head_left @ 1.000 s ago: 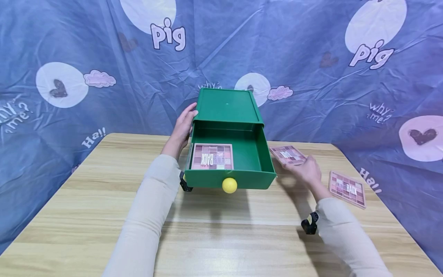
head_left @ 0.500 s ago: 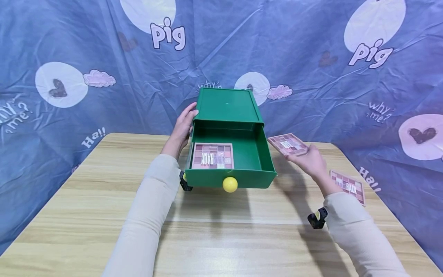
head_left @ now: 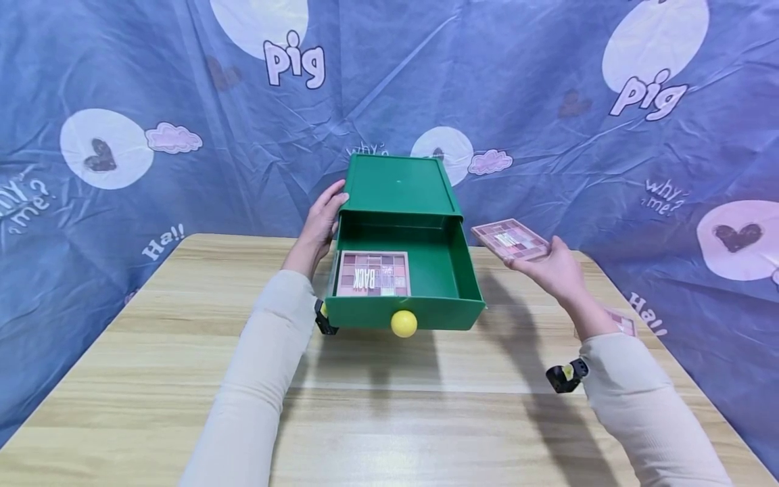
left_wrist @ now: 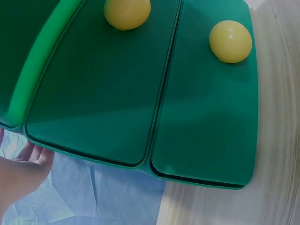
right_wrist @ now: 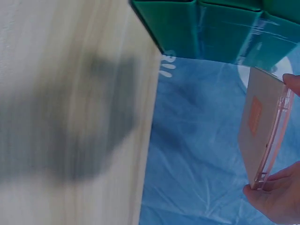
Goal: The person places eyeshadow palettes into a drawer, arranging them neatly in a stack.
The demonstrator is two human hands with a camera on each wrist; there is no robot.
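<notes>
A blue cloth [head_left: 182, 81] hangs at the back, with wrinkles, pink clouds, hearts and the word "pig". In front of it is a table [head_left: 152, 379] with a light wood top. A green box [head_left: 402, 186] stands near the middle of the table's back edge. Its top drawer [head_left: 435, 274] is pulled out, with a round yellow knob [head_left: 404, 324] on the front. Below that are two lower drawers [left_wrist: 93, 98], both pushed in, each with its own yellow knob.

The left hand [head_left: 318, 228] rests on the left side of the box. Its fingers are mostly straight, and its thumb is by the top edge. The right hand [head_left: 556, 270] pinches one palette [head_left: 510, 239] between thumb and fingers. That palette is up in the air, to the right of the drawer, a bit tilted, touching only the hand. Its pale back has an orange label [right_wrist: 254, 115].

A second palette [head_left: 373, 274] lies flat in the front left corner of the drawer. A third palette [head_left: 623, 323] lies near the right edge of the table, mostly hidden behind the right arm. Both arms have pale sleeves [head_left: 255, 372], and a small black camera [head_left: 566, 376] sits at each wrist.
</notes>
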